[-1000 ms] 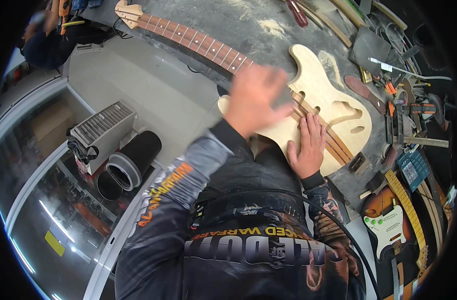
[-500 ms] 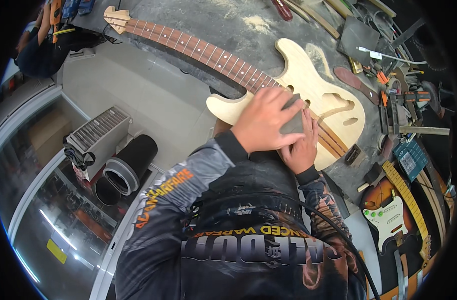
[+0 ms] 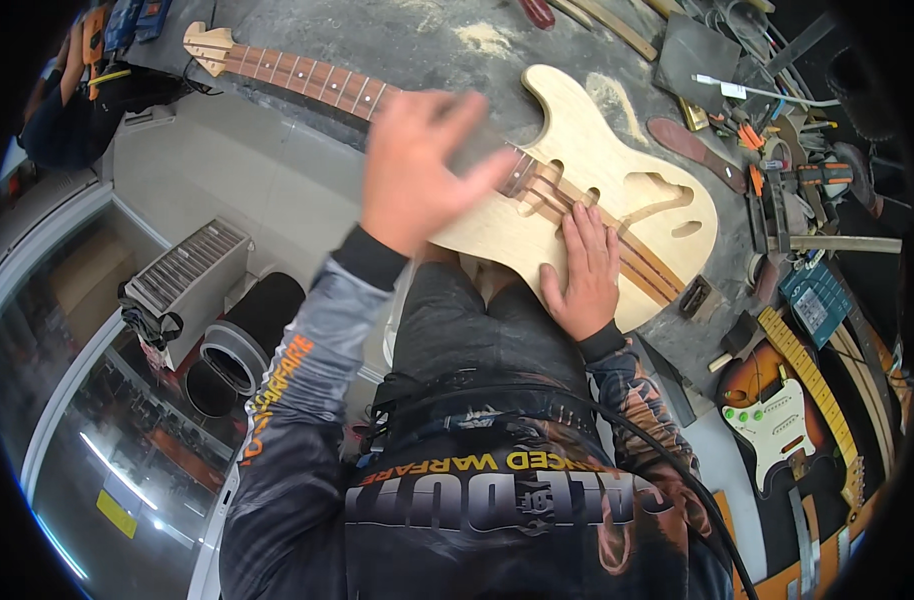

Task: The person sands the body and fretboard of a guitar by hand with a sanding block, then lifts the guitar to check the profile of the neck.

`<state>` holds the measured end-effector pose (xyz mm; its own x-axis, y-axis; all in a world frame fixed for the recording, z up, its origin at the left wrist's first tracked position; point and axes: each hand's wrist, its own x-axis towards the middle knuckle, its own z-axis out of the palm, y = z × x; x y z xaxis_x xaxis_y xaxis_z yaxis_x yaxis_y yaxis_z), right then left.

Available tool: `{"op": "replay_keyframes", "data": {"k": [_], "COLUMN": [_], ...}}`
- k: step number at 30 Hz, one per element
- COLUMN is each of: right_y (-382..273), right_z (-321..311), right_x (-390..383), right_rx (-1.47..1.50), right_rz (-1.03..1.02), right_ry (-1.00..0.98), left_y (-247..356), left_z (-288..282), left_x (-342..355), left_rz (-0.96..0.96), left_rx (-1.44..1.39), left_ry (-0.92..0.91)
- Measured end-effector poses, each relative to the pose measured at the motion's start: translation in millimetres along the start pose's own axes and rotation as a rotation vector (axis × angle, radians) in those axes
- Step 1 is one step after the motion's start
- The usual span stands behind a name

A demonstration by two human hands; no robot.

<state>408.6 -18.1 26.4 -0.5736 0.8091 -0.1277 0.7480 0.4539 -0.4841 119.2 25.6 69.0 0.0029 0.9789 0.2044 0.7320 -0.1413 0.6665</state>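
An unfinished electric guitar lies across the grey workbench. Its pale wood body [image 3: 577,130] has routed cavities, and its brown fretboard [image 3: 302,76] runs up to the headstock [image 3: 207,47] at far left. My left hand [image 3: 407,165], smeared by motion, is over the upper neck near the body. Between its thumb and fingers is a flat grey pad [image 3: 475,150], apparently a sanding pad, which hides part of the fretboard. My right hand [image 3: 589,270] rests flat on the body, fingers spread beside the dark centre stripes.
Wood dust [image 3: 482,38] is scattered on the bench. Hand tools and a white cable [image 3: 767,95] crowd the right side. A sunburst guitar [image 3: 777,415] lies at lower right. A black cylinder [image 3: 272,310] stands on the floor at left. Another person [image 3: 72,120] is at upper left.
My left hand has swept up and left along the neck with the grey pad, away from my right hand. The right hand stays on the body, now uncovered. The view has shifted slightly.
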Motion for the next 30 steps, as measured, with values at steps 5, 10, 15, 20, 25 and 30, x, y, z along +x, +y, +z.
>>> {"op": "replay_keyframes", "data": {"k": [5,10,15,20,25,30], "right_y": [-3,-1,-2,-1,-19,-53], "right_z": [2,0,5,-1,-5,-30], "right_x": [1,-2,-2,-3,15,59], "right_rx": [0.007,0.025,0.035,0.046,0.202,0.939], "right_rz": [-0.013,-0.001,-0.019,0.010,0.061,0.317], "right_ry": [-0.006,0.015,0.035,0.012,0.135,0.120], "left_y": [37,2,54,17,34,18], "left_z": [34,-5,42,-9,7,-23], "left_x": [-10,0,-18,14,-4,-14], "left_rz": [-0.017,-0.109,0.056,0.010,-0.049,-0.551], "left_rx": [0.074,0.168,-0.052,0.009,-0.054,-0.395], "left_ry": [-0.013,0.059,-0.071,0.125,0.109,-0.009]}}
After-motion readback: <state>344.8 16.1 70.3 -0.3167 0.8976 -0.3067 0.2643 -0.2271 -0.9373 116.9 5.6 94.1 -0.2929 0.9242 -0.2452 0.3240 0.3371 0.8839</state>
